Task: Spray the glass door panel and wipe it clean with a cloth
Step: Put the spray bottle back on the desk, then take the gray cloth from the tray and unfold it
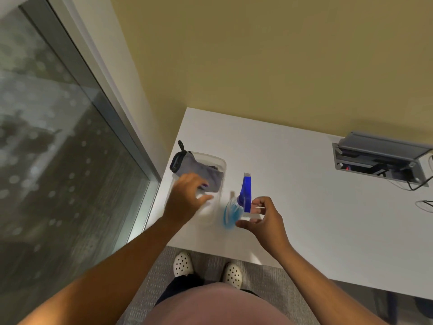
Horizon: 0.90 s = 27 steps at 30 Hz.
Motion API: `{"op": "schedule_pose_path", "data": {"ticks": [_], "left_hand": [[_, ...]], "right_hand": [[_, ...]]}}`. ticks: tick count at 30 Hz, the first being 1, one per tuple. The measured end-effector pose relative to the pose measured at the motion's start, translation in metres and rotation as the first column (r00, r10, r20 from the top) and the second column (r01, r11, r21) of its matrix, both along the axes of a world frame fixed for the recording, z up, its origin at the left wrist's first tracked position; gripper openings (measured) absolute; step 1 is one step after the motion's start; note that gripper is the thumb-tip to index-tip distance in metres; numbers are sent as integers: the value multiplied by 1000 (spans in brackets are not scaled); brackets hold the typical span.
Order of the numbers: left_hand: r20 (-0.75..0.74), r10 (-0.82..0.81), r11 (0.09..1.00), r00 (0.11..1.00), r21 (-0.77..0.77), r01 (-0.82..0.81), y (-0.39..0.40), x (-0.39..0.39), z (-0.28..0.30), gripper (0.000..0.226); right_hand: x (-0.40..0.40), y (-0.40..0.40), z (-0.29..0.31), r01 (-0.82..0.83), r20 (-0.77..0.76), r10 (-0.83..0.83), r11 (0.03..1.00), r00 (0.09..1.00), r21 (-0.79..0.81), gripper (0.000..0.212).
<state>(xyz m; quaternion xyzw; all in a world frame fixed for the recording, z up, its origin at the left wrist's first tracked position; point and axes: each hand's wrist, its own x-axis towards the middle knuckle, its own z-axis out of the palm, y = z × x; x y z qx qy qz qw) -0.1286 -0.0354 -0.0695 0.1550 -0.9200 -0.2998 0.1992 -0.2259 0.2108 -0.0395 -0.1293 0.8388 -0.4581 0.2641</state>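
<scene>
A spray bottle [236, 205] with blue liquid and a blue trigger head stands on the white table [316, 207]. My right hand [262, 219] is curled open just to its right, fingers close to the bottle, nothing gripped. A grey cloth [199, 172] with a black edge lies in a clear plastic tray [220, 165] at the table's left corner. My left hand [187, 195] hovers over the tray, its fingers spread and reaching the cloth's near edge; it is blurred. The glass door panel [58, 160] fills the left side in a grey metal frame.
An open cable box [379, 158] with wires is set in the table at the right. A yellow wall runs behind the table. Grey carpet and my white shoes [182, 263] lie below the table's near edge.
</scene>
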Motion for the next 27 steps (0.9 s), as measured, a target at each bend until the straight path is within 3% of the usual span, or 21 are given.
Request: {"op": "schedule_pose_path", "data": {"ticks": [2, 4, 7, 10, 13, 18, 21, 24, 27], "left_hand": [[13, 278, 960, 961, -41, -277, -19, 1, 6, 51], [180, 445, 891, 877, 10, -453, -39, -3, 6, 79], [501, 413, 810, 761, 179, -558, -71, -15, 3, 102], [624, 314, 804, 716, 227, -550, -89, -25, -2, 83], [583, 293, 796, 758, 291, -532, -92, -32, -3, 39], [465, 348, 810, 814, 288, -511, -82, -35, 5, 29], [279, 317, 760, 906, 497, -419, -73, -34, 16, 14], [144, 273, 733, 951, 609, -303, -70, -34, 40, 17], [44, 252, 612, 967, 767, -194, -72, -32, 72, 23]], "right_hand": [[7, 5, -4, 24, 19, -25, 1000, 1000, 3, 62], [12, 8, -5, 47, 7, -47, 999, 999, -9, 57], [5, 7, 3, 106, -78, -107, 994, 991, -27, 46], [-24, 1, 23, 194, -174, -204, 978, 963, -74, 36], [-60, -10, 56, 249, -240, -278, 958, 930, -142, 23], [-85, -54, 115, 162, -327, -214, 970, 921, -179, 20], [-86, -84, 138, 20, -346, -69, 989, 936, -144, 17], [-83, -110, 152, -87, -326, 45, 990, 944, -114, 19], [-81, -127, 155, -139, -281, 97, 981, 955, -135, 21]]}}
